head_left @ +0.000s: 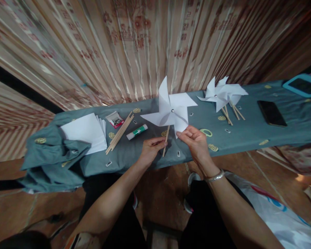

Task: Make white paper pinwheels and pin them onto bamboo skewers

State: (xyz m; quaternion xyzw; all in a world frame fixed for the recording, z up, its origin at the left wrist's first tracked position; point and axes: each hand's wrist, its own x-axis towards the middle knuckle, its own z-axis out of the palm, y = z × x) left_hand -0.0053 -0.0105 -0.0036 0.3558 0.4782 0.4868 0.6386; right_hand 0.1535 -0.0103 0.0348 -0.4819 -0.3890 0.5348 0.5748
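Observation:
A white paper pinwheel (180, 119) with a silver pin at its centre is held up over the cloth-covered bench. Its wooden stick (166, 141) is pinched between the thumb and fingers of my left hand (151, 149). My right hand (195, 140) is closed at the tip of the lower paper blade, thumb against the paper. Nearest my left hand lie a glue stick (137, 132) with a green label, a bundle of wooden sticks (120, 134) and a small open box of metal pins (115, 120). A pale green ring (206, 132) lies beyond my right hand.
Finished-looking pinwheels (217, 94) lie at the back right. Beyond them are a black phone (272, 113) and a blue-framed tablet (303, 85). A stack of white paper (84, 133) sits at left by bunched grey-green cloth (54, 160). A patterned curtain (145, 45) hangs right behind the bench.

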